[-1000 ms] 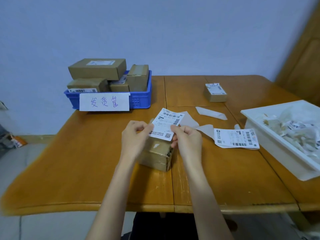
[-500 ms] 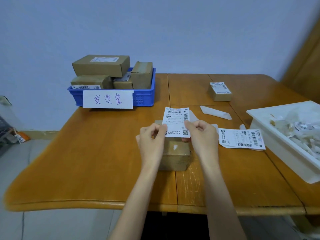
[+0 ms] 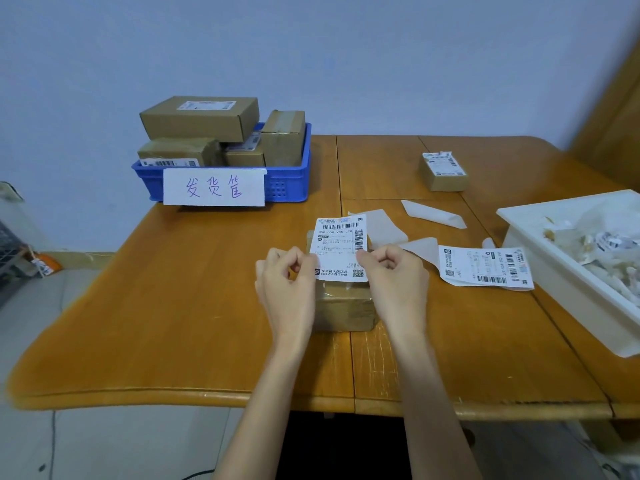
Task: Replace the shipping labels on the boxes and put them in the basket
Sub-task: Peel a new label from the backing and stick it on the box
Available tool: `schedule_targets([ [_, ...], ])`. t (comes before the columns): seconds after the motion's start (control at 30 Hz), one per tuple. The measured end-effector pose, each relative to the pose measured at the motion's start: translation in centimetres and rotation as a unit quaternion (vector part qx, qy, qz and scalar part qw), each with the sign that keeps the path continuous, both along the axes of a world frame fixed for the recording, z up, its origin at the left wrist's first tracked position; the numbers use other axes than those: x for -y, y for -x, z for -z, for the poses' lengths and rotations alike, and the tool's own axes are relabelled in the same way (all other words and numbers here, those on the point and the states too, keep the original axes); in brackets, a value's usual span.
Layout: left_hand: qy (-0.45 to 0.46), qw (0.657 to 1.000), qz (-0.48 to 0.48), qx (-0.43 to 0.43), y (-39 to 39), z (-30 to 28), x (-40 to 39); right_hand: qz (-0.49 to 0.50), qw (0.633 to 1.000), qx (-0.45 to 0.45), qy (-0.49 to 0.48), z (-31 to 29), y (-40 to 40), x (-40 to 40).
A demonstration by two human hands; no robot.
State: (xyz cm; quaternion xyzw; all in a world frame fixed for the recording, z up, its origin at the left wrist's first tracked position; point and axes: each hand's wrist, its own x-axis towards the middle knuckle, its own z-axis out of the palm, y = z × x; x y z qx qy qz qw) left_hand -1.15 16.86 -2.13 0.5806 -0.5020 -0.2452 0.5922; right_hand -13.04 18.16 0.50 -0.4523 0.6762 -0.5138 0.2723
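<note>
A white shipping label (image 3: 340, 247) is held upright over a small taped cardboard box (image 3: 343, 308) in the middle of the wooden table. My left hand (image 3: 287, 282) pinches the label's left edge and my right hand (image 3: 393, 275) pinches its right edge. The box sits between and just behind my hands, its near side showing. A blue basket (image 3: 289, 185) with a handwritten paper sign stands at the back left, holding several cardboard boxes. Another small labelled box (image 3: 443, 171) sits at the back right.
A second printed label (image 3: 485, 268) lies flat to the right of my hands. Peeled backing strips (image 3: 433, 213) lie behind it. A white bin (image 3: 554, 271) of paper scraps fills the right edge. The table's front edge (image 3: 207, 398) is close to me.
The label turned from tilted to square and upright over the box. My hands and the box now sit further right in view, nearer the centre seam of the table.
</note>
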Motion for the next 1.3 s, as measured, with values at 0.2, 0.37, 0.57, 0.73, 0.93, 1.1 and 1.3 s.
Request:
schedule_targets([
  [0.2,0.008,1.0,-0.006,0.026,0.1,0.3,-0.2,0.0,1.0,-0.013,-0.003,0.2,0.2,-0.1],
  [0.37,0.014,0.999,-0.018,0.047,0.2,0.3,0.0,0.004,1.0,-0.024,-0.013,0.3,0.2,0.0],
  [0.57,0.04,0.999,-0.016,0.033,0.2,0.7,0.0,0.004,0.999,-0.035,-0.015,0.3,0.1,0.0],
  [0.73,0.031,0.999,-0.018,0.017,0.3,1.2,0.2,0.002,0.998,-0.05,-0.021,0.1,0.1,-0.2],
  [0.93,0.024,0.999,-0.029,0.027,0.3,1.1,0.1,0.0,0.992,-0.121,-0.043,-0.3,0.0,-0.4],
  [1.1,0.004,1.0,-0.009,0.029,-0.2,1.2,0.5,-0.029,0.983,-0.157,-0.091,-0.9,0.5,0.1],
  [1.3,-0.047,0.997,0.058,-0.024,-0.6,0.1,0.7,-0.058,0.963,-0.219,-0.148,-2.0,1.1,0.5],
])
